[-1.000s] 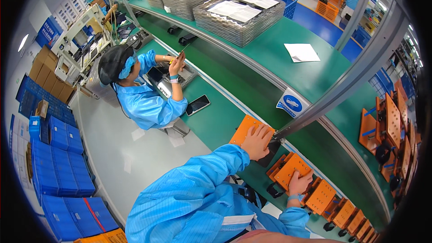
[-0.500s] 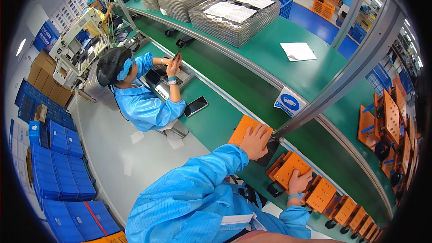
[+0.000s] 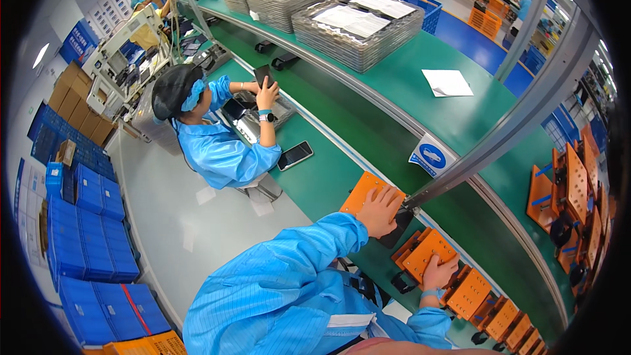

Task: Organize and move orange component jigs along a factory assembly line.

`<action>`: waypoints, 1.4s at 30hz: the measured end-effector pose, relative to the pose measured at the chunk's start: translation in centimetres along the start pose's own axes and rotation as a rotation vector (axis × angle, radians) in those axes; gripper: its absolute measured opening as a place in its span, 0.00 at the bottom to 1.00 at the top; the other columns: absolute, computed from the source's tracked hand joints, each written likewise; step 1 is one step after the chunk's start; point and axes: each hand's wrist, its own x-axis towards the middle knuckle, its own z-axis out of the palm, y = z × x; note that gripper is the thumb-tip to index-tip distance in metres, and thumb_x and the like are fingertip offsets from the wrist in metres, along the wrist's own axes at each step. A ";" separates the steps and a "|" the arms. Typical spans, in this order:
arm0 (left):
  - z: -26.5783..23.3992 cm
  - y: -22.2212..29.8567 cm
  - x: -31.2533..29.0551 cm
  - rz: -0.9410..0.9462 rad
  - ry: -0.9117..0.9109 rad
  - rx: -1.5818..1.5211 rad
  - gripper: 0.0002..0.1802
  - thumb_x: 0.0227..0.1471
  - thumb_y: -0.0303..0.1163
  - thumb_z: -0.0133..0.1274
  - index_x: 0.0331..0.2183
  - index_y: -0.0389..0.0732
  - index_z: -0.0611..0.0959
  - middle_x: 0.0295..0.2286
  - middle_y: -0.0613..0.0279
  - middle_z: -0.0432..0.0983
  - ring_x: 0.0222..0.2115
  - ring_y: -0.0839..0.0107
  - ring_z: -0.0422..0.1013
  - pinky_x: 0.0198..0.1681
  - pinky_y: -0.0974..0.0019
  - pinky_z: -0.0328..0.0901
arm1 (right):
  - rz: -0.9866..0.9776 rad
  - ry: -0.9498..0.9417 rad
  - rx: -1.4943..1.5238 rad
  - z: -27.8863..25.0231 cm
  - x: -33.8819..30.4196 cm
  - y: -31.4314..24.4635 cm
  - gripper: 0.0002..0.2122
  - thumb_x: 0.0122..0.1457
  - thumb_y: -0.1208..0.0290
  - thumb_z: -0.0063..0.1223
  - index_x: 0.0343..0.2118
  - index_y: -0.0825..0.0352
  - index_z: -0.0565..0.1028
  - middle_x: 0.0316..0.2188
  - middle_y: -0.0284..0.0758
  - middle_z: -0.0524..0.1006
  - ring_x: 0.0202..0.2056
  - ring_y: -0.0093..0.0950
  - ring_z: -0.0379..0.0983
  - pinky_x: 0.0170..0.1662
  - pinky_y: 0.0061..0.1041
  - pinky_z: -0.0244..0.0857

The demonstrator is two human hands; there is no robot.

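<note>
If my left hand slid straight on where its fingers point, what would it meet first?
Past the orange block under your left hand, probably the pale rail along the green bench's edge, though depth is unclear and it might pass above.

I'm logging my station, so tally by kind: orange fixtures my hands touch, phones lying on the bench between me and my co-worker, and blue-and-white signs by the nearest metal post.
Orange fixtures touched by your left hand and right hand: 2
Phones lying there: 1
Blue-and-white signs: 1
Total: 4
</note>
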 end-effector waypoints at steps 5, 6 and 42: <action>0.2 0.3 -0.1 -0.006 0.002 -0.001 0.47 0.59 0.47 0.69 0.75 0.44 0.76 0.77 0.45 0.65 0.81 0.46 0.56 0.80 0.28 0.51 | 0.029 -0.025 0.000 0.3 0.0 1.0 0.43 0.72 0.50 0.61 0.85 0.62 0.58 0.72 0.56 0.70 0.61 0.63 0.80 0.62 0.56 0.78; 0.1 0.4 -0.1 0.004 -0.004 -0.006 0.47 0.59 0.47 0.69 0.75 0.44 0.76 0.77 0.44 0.65 0.81 0.46 0.56 0.80 0.27 0.51 | 0.011 -0.003 -0.020 0.4 0.1 1.2 0.44 0.72 0.51 0.61 0.85 0.64 0.57 0.71 0.57 0.70 0.60 0.62 0.81 0.60 0.57 0.80; -0.3 0.6 0.2 0.002 0.006 -0.034 0.47 0.58 0.46 0.68 0.75 0.47 0.76 0.76 0.48 0.66 0.81 0.47 0.57 0.81 0.30 0.50 | -0.005 0.016 -0.001 0.3 0.4 1.1 0.45 0.71 0.52 0.62 0.85 0.63 0.57 0.70 0.57 0.70 0.61 0.64 0.79 0.61 0.58 0.79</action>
